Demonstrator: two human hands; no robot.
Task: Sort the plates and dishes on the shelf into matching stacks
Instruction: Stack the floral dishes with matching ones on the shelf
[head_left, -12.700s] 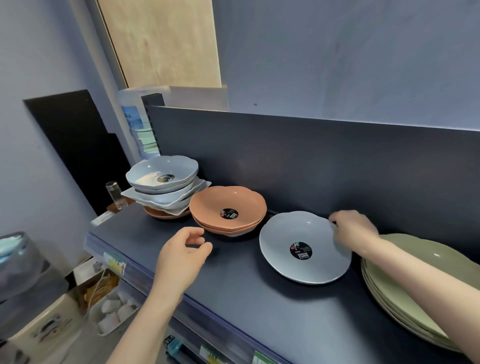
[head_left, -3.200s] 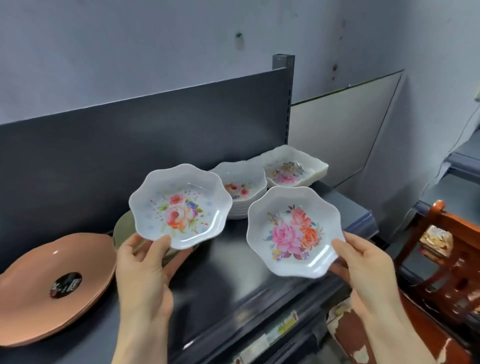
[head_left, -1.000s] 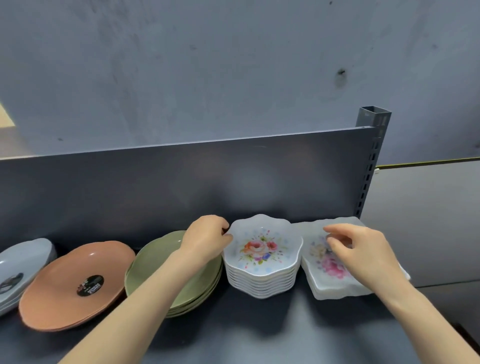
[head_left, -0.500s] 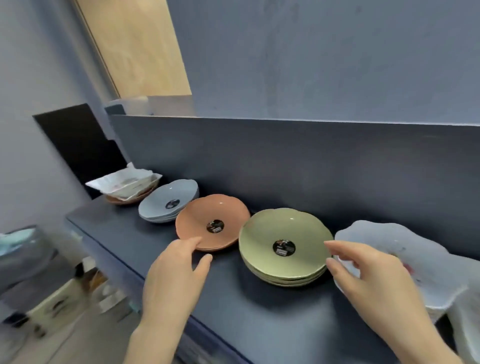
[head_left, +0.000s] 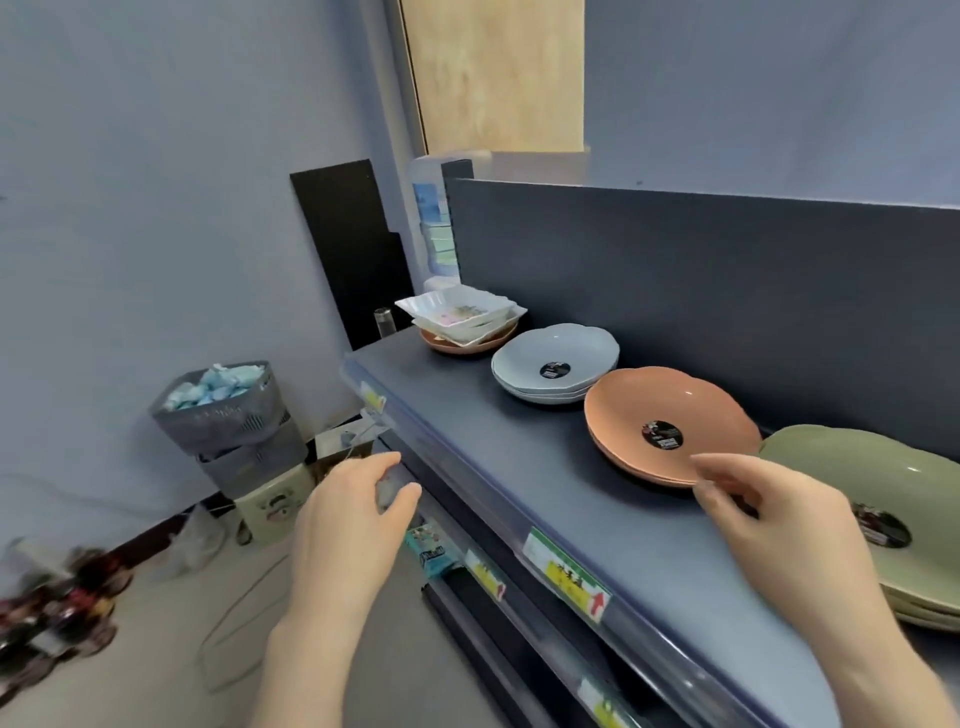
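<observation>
On the dark shelf (head_left: 467, 447) stand four groups of dishes. At the far left end, white floral square dishes (head_left: 460, 314) lie askew on an orange plate (head_left: 457, 346). Beside them is a stack of grey-blue plates (head_left: 556, 370), then orange plates (head_left: 670, 423), then green plates (head_left: 893, 499) at the right edge. My left hand (head_left: 348, 525) hovers empty, fingers apart, in front of the shelf edge. My right hand (head_left: 784, 525) hangs over the shelf in front of the orange and green stacks, fingers loosely curled, holding nothing.
Price labels (head_left: 566, 577) run along the shelf's front rail. On the floor at left stand grey baskets (head_left: 228, 415) with blue packets, a cream box (head_left: 275, 504) and loose wires. A black board (head_left: 353, 249) leans on the wall behind the shelf end.
The view has swung left along the shelf; the floral stacks at the right are out of sight. Both hands have drawn back from the dishes, the left one dropping off the shelf edge.
</observation>
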